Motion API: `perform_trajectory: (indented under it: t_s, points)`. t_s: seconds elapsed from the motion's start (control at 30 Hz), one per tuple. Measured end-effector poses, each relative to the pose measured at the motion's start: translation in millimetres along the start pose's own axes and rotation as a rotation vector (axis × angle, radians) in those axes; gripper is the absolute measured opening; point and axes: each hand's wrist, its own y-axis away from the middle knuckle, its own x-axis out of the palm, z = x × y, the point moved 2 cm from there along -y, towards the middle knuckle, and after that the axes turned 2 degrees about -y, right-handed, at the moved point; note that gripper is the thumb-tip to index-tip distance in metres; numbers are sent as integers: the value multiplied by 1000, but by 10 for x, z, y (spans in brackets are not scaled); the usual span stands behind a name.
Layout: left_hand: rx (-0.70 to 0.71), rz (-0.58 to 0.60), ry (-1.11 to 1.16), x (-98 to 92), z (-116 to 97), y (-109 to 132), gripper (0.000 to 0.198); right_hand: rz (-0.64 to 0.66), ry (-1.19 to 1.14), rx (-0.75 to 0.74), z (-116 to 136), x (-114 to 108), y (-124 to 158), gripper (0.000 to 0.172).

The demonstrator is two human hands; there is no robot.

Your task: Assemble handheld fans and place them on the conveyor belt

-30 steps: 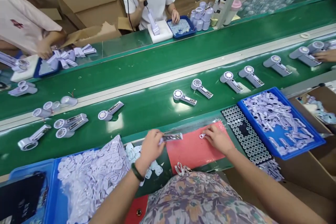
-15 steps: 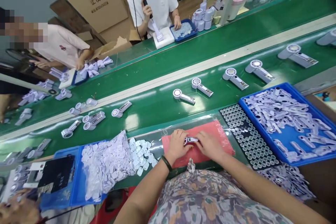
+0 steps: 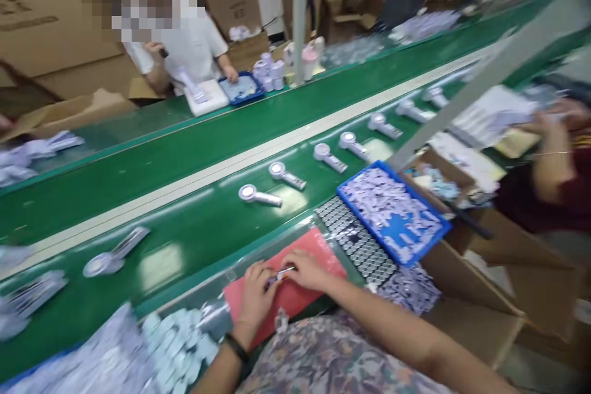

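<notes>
My left hand (image 3: 256, 292) and my right hand (image 3: 302, 268) come together over a red mat (image 3: 325, 250). Between them is a small, narrow white-and-dark handle cover (image 3: 282, 272), gripped at its left end by the left fingers and at its right end by the right fingers. Fingers and blur hide part of it. Right of the mat lies a black sheet of round discs (image 3: 355, 239). Beyond it, a blue tray (image 3: 395, 231) holds many similar pale covers. Pale blue-white plates (image 3: 178, 345) are heaped to the left of the mat.
Handheld fans (image 3: 259, 195) lie in a row along the green conveyor belt (image 3: 194, 221). A grey post (image 3: 466, 92) slants up beside the tray. Cardboard boxes (image 3: 480, 320) stand at right. Co-workers sit across the belt and at far right.
The view has swung to the right, bringing the right-hand co-worker's arm and boxes into sight. Both hands still hold the cover over the mat; it now looks more tilted.
</notes>
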Motion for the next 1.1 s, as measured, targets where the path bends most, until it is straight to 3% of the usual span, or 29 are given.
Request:
perform_trajectory:
  t_s: [0.13, 0.23, 0.33, 0.57, 0.77, 0.97, 1.03, 1.1]
  points:
    - [-194, 46, 72, 23, -138, 224, 13, 121, 34, -18, 15, 47, 154, 30]
    - [-330, 14, 39, 79, -235, 320, 24, 179, 140, 4, 23, 81, 232, 31]
    - [-369, 9, -1, 83, -282, 268, 20, 179, 218, 42, 49, 98, 235, 28]
    - [-260, 172, 46, -70, -184, 125, 24, 185, 191, 23, 35, 89, 186, 30]
    - [-331, 102, -20, -15, -281, 172, 24, 217, 183, 15, 73, 53, 227, 35]
    - [-316, 149, -27, -51, -291, 112, 21, 162, 148, 48, 123, 145, 208, 30]
    - [-282, 168, -11, -93, -264, 154, 25, 105, 20, 30, 102, 68, 200, 29]
    - [-252, 161, 9, -127, -172, 173, 37, -53, -126, 13, -23, -220, 148, 28]
